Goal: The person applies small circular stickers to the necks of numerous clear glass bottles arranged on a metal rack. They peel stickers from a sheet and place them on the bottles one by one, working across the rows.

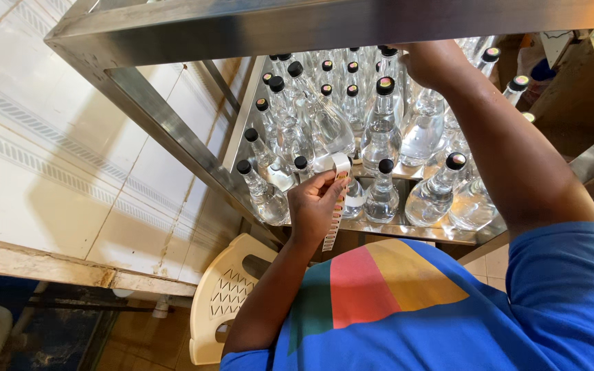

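My left hand (315, 206) pinches a long white strip of small labels (337, 199) that hangs down in front of the shelf. My right hand (429, 60) reaches to the back of the shelf and grips the neck of a clear glass bottle (424, 127) among the others. Several clear bottles with black caps (324, 117) stand and lean on the steel shelf (407, 230). One bottle with a black cap (382, 185) stands just right of the label strip.
A steel frame rail (311, 27) crosses above the bottles, with a slanted post (166, 124) at left. A white tiled wall (49, 137) lies to the left. A cream plastic chair (225, 295) stands below the shelf. Wooden boards (586, 75) show at the far right.
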